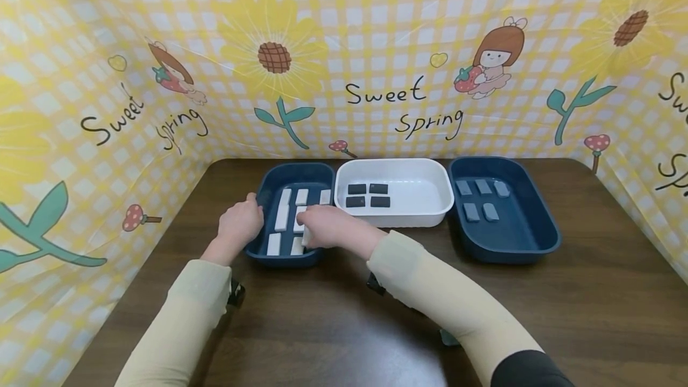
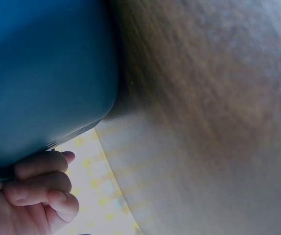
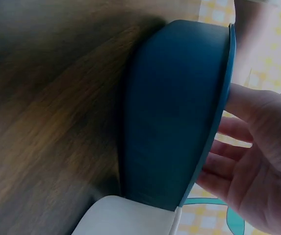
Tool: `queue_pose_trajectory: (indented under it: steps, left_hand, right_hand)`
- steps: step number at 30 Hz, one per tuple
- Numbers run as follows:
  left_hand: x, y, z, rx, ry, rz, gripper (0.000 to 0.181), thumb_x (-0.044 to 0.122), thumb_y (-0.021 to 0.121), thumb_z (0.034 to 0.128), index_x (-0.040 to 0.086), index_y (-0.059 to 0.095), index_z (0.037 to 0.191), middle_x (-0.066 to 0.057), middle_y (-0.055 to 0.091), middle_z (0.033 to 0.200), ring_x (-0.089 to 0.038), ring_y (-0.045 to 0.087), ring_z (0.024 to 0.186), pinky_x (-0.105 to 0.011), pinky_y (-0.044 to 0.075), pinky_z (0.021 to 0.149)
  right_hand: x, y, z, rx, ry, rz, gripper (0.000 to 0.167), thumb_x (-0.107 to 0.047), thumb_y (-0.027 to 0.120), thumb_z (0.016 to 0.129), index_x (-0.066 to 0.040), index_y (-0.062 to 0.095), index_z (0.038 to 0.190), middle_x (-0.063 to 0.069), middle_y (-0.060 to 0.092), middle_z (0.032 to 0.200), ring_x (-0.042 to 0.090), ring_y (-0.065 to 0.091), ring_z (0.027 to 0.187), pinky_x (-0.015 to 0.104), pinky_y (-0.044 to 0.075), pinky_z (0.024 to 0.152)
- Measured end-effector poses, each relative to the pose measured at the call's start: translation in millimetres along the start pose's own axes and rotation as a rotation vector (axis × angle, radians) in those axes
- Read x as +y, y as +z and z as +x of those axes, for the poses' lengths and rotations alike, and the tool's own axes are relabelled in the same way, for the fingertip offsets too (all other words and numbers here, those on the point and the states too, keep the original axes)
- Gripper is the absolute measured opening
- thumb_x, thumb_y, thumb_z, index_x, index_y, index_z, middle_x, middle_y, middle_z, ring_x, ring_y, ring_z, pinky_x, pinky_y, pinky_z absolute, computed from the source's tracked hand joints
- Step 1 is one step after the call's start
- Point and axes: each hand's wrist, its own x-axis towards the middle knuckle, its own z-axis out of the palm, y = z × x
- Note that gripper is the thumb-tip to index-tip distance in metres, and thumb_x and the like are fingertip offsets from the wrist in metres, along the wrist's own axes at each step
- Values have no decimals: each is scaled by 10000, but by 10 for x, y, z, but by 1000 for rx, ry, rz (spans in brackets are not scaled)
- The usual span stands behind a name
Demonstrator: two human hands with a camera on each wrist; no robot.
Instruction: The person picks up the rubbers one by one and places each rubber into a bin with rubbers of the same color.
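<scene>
A dark blue tray (image 1: 290, 260) on the left holds several white rectangular blocks (image 1: 282, 218), lying flat in loose rows. My left hand (image 1: 240, 221) grips this tray's left rim with curled fingers; the left wrist view shows the fingers (image 2: 42, 191) bent beside the rim. Over the tray's front right part, my right hand (image 1: 328, 227) pinches a small white block (image 1: 306, 236) that stands tilted by the fingertips. From the right wrist, the hand (image 3: 258, 152) reaches over the rim, and its fingertips and the block are hidden behind the tray wall.
A white tray (image 1: 419, 220) adjoins on the right, with black blocks (image 1: 356, 189) in two rows. Beyond it stands another blue tray (image 1: 516, 254) with several blue-grey blocks (image 1: 491, 212). All rest on a brown wooden table (image 1: 322, 333) before a yellow checked cloth (image 1: 371, 34).
</scene>
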Motion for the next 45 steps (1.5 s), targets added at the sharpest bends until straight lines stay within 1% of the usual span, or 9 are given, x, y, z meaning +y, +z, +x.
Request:
queue_pose_trajectory:
  steps: [5, 8, 16, 19, 23, 31, 37, 39, 45]
  left_hand:
    - [2, 2, -1, 5, 1, 4, 476, 190, 423, 1025, -153, 378, 1352, -358, 592, 1091, -436, 627, 867, -560, 511, 757]
    - [5, 5, 5, 3, 0, 6, 482, 192, 418, 1026, -154, 373, 1359, -360, 588, 1104, -442, 624, 888, -562, 508, 766]
    - [38, 6, 5, 0, -8, 2, 485, 195, 415, 1029, -149, 367, 1367, -357, 584, 1121, -440, 623, 903, -563, 506, 783]
    - [55, 9, 5, -2, -6, 2, 486, 196, 416, 1029, -149, 367, 1368, -355, 585, 1123, -439, 623, 905, -562, 506, 786]
    - [75, 5, 6, -6, -12, -3, 485, 197, 416, 1031, -144, 363, 1372, -353, 583, 1128, -433, 623, 905, -561, 506, 789]
    - [114, -21, 4, -14, -7, -7, 489, 197, 416, 1032, -149, 356, 1373, -353, 583, 1127, -423, 628, 888, -554, 513, 785]
    - [83, -17, -6, -28, -8, -8, 498, 198, 418, 1033, -154, 347, 1378, -356, 577, 1139, -419, 626, 886, -551, 514, 782]
    - [64, -14, -12, -31, -10, -8, 497, 198, 419, 1033, -152, 346, 1378, -354, 577, 1140, -416, 626, 882, -550, 515, 783]
    - [28, -10, -17, -22, -17, -7, 491, 195, 427, 1031, -151, 353, 1371, -356, 575, 1138, -414, 624, 875, -553, 513, 792]
  right_hand:
    - [-7, 39, 129, -87, 40, -23, 213, -260, 719, 877, -123, 679, 1035, -20, 645, 900, 139, 563, 791, 273, 476, 737]
    - [-21, 54, 180, -134, 66, -62, 179, -291, 716, 883, -141, 677, 971, -41, 630, 831, 131, 548, 754, 275, 467, 704]
    - [-65, 61, 216, -225, 156, -110, 167, -186, 650, 920, -140, 664, 1080, -16, 633, 896, 157, 536, 783, 289, 442, 716]
    - [-63, 67, 220, -245, 175, -114, 150, -157, 626, 927, -146, 652, 1074, -13, 617, 884, 160, 524, 783, 288, 423, 704]
    - [-37, 60, 223, -251, 175, -116, 123, -133, 606, 925, -139, 639, 1043, 3, 601, 865, 170, 513, 764, 285, 412, 676]
    - [11, 26, 196, -231, 157, -124, 179, -147, 654, 903, -131, 641, 1081, 3, 615, 913, 174, 521, 784, 286, 431, 703]
    - [29, 11, 125, -135, 108, -97, 209, -202, 711, 875, -133, 674, 1069, -7, 662, 919, 156, 552, 775, 316, 455, 758]
    - [33, -7, 90, -102, 88, -89, 256, -240, 721, 874, -129, 678, 1101, -7, 671, 943, 152, 562, 795, 334, 453, 794]
    - [46, -134, -73, -13, 24, -115, 361, -298, 710, 889, -117, 663, 1197, 12, 665, 1042, 146, 582, 861, 316, 488, 769]
